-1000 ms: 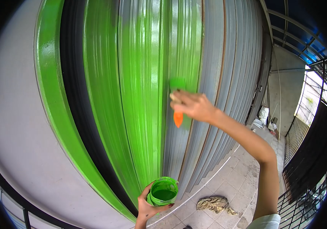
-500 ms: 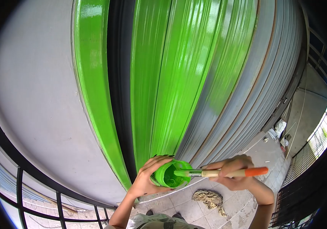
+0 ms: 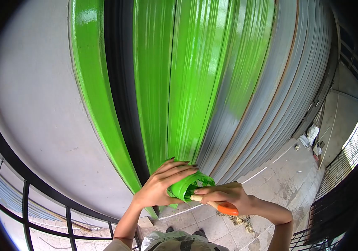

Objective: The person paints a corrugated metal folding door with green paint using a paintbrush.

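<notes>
1. Clearly, the folding metal shutter [image 3: 304,83] is filling most of the view and is showing two states: green toward the left, bare grey toward the right.
2. On the green side, two broad ribbed panels [image 3: 195,83] are wearing what looks like full coverage, and the upright frame [image 3: 89,54] at the left edge is gleaming green too. Between frame and panels, a dark strip [image 3: 122,83] is showing no green.
3. Next along, a half-coated panel [image 3: 245,71] is marking how far the colour is reaching: its upper part is shining green, while its lower part is fading out into grey. The many narrow slats beyond it are showing bare metal and rusty edges, so I'm judging that a good share is waiting uncoated.
4. Lower down, the left hand [image 3: 158,184] is wrapping its fingers around the green-smeared pot [image 3: 183,184], clamping it in front of the shutter's foot and tilting its mouth toward the right hand [image 3: 229,196].
5. Smallest of these, the brush [image 3: 228,208] is sitting pinched in the right hand's closed fingers, its orange end pointing outward. Its bristles are hiding at the pot's mouth, so I cannot tell how loaded they are.
</notes>
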{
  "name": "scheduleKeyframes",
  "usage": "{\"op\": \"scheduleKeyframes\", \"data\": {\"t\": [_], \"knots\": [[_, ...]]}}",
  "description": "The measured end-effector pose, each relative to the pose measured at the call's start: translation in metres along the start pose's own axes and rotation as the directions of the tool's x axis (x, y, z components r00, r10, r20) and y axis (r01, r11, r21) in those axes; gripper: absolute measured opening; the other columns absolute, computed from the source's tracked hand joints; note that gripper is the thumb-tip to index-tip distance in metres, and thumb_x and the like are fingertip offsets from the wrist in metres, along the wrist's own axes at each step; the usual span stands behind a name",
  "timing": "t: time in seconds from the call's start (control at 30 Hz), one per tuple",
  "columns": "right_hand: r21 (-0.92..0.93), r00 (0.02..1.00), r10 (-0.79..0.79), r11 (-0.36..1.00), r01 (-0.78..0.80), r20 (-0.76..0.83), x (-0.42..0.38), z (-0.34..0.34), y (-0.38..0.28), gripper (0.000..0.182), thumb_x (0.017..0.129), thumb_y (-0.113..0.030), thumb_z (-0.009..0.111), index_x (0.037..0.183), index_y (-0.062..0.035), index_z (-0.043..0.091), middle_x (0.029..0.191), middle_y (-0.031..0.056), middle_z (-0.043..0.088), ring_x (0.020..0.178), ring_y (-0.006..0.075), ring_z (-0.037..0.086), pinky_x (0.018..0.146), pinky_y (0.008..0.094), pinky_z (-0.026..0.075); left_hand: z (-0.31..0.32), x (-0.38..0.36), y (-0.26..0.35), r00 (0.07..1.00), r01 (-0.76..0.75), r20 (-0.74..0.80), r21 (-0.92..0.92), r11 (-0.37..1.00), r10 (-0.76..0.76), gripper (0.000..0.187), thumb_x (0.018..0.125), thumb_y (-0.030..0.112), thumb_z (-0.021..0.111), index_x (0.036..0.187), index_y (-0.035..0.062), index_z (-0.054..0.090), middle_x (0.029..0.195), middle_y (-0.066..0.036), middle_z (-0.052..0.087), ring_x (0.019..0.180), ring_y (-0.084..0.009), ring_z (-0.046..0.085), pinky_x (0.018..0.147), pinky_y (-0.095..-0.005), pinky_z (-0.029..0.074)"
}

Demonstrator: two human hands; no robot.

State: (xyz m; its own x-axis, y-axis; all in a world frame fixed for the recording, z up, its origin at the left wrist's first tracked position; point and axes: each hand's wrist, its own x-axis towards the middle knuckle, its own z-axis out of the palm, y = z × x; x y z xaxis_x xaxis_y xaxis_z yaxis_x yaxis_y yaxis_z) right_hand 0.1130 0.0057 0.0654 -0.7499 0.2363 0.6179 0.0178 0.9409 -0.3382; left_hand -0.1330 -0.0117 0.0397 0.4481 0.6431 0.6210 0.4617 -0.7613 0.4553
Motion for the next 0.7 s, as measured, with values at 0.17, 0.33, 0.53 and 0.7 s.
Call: {"op": "scheduleKeyframes", "data": {"t": [0.17,0.33,0.53,0.7], "knots": [[-0.024,0.999,0.016,1.000,-0.016,0.040,0.001,0.008,0.000,0.035,0.077,-0.004,0.073,0.107,-0.0101,0.058,0.105,0.0047,0.070,0.065,0.0192,0.068,0.054,0.0279,0.058,0.000,0.002,0.002,0.999,-0.009,0.040,0.008,1.000,0.008,0.086,0.050,0.013,0.084,0.131,0.0091,0.057,0.132,-0.007,0.059,0.123,-0.0290,0.053,0.109,-0.0471,0.038],[-0.115,0.996,0.022,0.993,-0.012,0.086,0.000,0.003,-0.001,0.029,0.080,-0.004,0.073,0.105,-0.0053,0.058,0.097,0.0046,0.070,0.073,0.0171,0.071,0.057,0.0275,0.058,0.005,-0.001,0.000,0.999,0.027,0.037,-0.045,0.999,-0.025,0.089,0.050,0.014,0.085,0.134,0.0097,0.054,0.133,-0.009,0.058,0.123,-0.0290,0.053,0.109,-0.0444,0.039],[0.428,0.820,0.476,0.844,-0.324,-0.317,-0.006,0.007,-0.005,0.025,0.087,-0.003,0.069,0.105,0.0032,0.053,0.094,0.0146,0.068,0.090,0.0183,0.070,0.073,0.0273,0.059,0.021,-0.006,0.010,0.971,0.201,-0.123,-0.058,0.978,-0.207,0.087,0.052,0.021,0.089,0.130,0.0038,0.055,0.128,-0.013,0.061,0.118,-0.0317,0.057,0.103,-0.0420,0.044],[0.757,0.616,0.759,0.526,-0.388,-0.212,-0.009,0.011,0.003,0.030,0.088,-0.003,0.068,0.109,0.0023,0.046,0.096,0.0156,0.067,0.092,0.0190,0.069,0.075,0.0281,0.060,0.048,-0.006,0.013,0.925,0.281,-0.274,0.025,0.959,-0.264,0.086,0.049,0.021,0.092,0.125,-0.0017,0.058,0.120,-0.017,0.064,0.112,-0.0319,0.060,0.099,-0.0402,0.046]]}}
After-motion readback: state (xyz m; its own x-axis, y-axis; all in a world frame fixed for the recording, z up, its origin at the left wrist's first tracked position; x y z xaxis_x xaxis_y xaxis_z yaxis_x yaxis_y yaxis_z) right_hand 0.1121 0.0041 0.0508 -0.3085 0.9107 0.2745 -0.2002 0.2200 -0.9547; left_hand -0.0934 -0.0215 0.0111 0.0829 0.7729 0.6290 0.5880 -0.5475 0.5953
